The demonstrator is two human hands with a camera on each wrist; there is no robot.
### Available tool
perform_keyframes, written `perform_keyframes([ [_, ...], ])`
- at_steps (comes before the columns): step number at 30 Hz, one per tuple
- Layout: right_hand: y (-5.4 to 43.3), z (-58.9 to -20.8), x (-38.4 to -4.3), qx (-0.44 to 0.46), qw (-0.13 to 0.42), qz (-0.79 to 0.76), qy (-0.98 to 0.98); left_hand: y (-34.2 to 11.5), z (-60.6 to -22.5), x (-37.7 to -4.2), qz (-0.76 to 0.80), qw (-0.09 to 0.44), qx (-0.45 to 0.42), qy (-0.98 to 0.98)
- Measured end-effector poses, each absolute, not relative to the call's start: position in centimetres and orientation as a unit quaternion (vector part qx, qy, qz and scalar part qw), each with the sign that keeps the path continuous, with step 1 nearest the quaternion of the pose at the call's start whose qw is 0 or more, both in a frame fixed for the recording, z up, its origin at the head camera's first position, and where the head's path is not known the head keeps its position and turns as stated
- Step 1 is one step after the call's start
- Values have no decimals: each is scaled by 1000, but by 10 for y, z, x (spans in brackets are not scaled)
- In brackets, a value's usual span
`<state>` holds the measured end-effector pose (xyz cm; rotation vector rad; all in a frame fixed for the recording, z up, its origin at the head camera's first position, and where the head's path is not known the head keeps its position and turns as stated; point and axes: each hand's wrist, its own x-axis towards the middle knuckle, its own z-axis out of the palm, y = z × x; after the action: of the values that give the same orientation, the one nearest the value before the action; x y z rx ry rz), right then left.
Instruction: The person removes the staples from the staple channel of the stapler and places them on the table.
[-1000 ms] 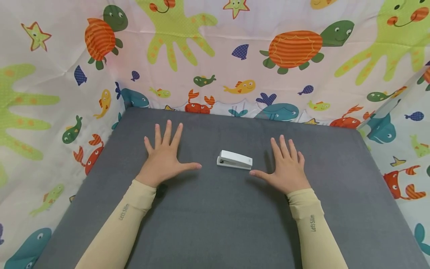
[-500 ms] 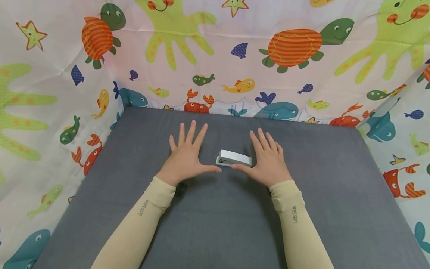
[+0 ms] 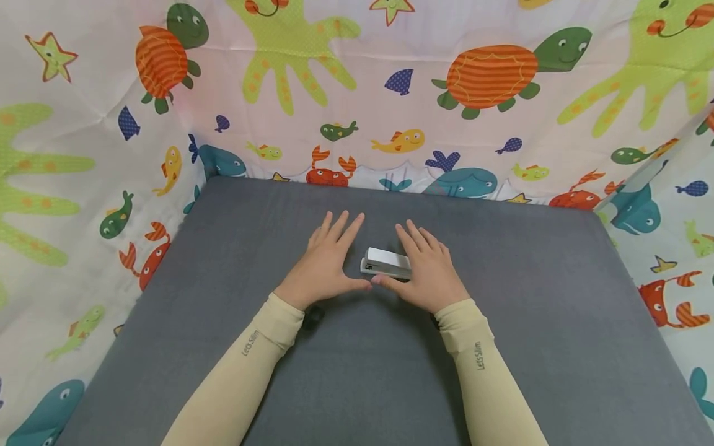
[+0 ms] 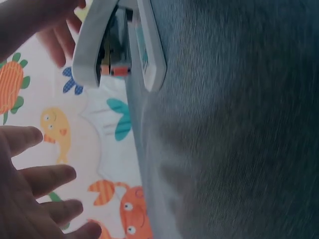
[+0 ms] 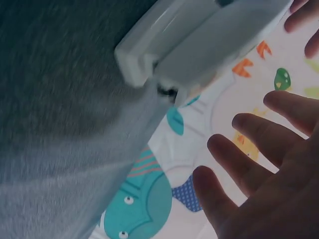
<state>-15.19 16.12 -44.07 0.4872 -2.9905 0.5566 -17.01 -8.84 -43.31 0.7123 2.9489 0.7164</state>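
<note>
A white stapler (image 3: 385,261) lies on the grey table, its right end hidden behind the right hand in the head view. My left hand (image 3: 323,266) hovers to its left, fingers spread and thumb pointing at the stapler's near side. From the right, my right hand (image 3: 429,269) reaches over with straight fingers, its thumb in front of the stapler. The thumb tips nearly meet. In the left wrist view the stapler (image 4: 119,45) stands apart from the fingers. The right wrist view shows the stapler (image 5: 199,45) with the fingers spread beside it.
Grey cloth covers the table (image 3: 357,371). A curtain (image 3: 368,99) printed with sea animals hangs behind it and along both sides. Beige sleeves (image 3: 240,365) cover both forearms, and something dark (image 3: 313,317) sits under the left wrist.
Both hands have moved inward toward the stapler, the left one to the right and the right one to the left. The stapler has stayed in place.
</note>
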Motion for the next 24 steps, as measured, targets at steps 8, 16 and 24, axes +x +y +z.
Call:
perform_keyframes([
  [8,155,-443,-154,203,22,206,-957,-79,-435,-169,283,30,259,923],
  [16,156,-444,-155,216,28,221,-951,-72,-440,-168,321,51,269,907],
  [24,150,-451,-156,229,32,236,-944,-74,-448,-175,332,63,251,907],
])
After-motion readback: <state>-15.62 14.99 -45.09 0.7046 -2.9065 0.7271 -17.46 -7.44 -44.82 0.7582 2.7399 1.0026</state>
